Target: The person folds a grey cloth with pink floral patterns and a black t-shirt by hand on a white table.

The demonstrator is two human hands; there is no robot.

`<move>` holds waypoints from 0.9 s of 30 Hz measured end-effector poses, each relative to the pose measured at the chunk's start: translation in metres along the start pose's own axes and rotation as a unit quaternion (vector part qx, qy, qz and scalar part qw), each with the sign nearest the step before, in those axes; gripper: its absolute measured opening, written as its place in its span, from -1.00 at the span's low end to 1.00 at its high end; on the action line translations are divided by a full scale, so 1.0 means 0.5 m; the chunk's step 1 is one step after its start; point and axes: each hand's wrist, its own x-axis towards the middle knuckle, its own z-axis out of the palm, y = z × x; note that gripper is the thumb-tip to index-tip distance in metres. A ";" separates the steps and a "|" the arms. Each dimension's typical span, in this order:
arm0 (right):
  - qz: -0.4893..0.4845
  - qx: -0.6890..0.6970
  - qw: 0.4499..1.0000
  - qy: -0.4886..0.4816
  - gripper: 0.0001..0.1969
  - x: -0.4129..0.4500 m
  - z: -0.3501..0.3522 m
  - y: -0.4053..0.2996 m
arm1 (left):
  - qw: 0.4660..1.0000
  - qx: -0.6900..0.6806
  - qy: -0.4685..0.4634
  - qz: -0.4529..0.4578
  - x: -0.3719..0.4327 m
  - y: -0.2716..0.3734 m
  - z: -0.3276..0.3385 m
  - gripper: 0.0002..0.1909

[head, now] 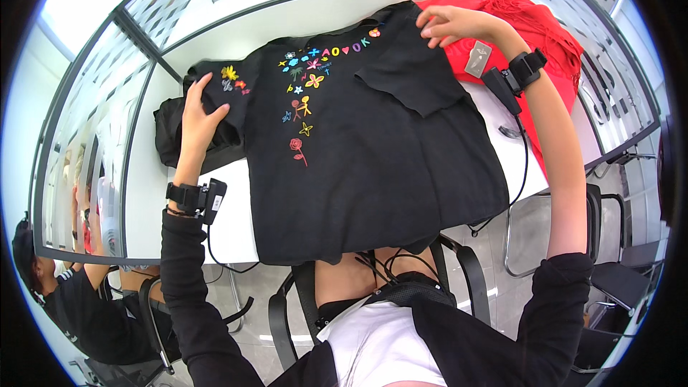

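Note:
A black T-shirt (349, 172) with colourful drawings and letters lies face up, its hem hanging over the table's near edge. The sleeve (414, 75) on the right is folded inward across the shirt's body. My left hand (200, 115), thumb and fingers apart, is at the decorated sleeve (236, 91) on the left; whether it presses the fabric I cannot tell. Beside the right shoulder of the shirt, my right hand (449, 24) has loosely bent, spread fingers and nothing between them.
A red fringed cloth (537, 32) covers the back right corner, with a small grey plate (478, 59) on it. Dark fabric (169, 129) is bunched at the left. Framed partitions (145, 43) enclose the white table (228, 236). Cables (524, 166) trail from both wrist devices. Another person (97, 312) sits at left.

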 end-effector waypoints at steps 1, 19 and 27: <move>0.026 0.001 0.999 -0.022 -0.62 -0.006 -0.007 0.016 | 0.999 -0.043 -0.009 0.000 0.008 0.045 0.026 -0.36; -0.068 -0.243 0.965 0.072 -0.85 0.086 0.001 0.105 | 0.928 0.083 -0.356 0.069 0.132 0.094 0.132 -0.62; -0.098 -0.349 0.908 0.210 -0.53 0.213 -0.003 0.144 | 0.922 0.239 -0.294 -0.076 0.276 -0.050 0.178 -0.38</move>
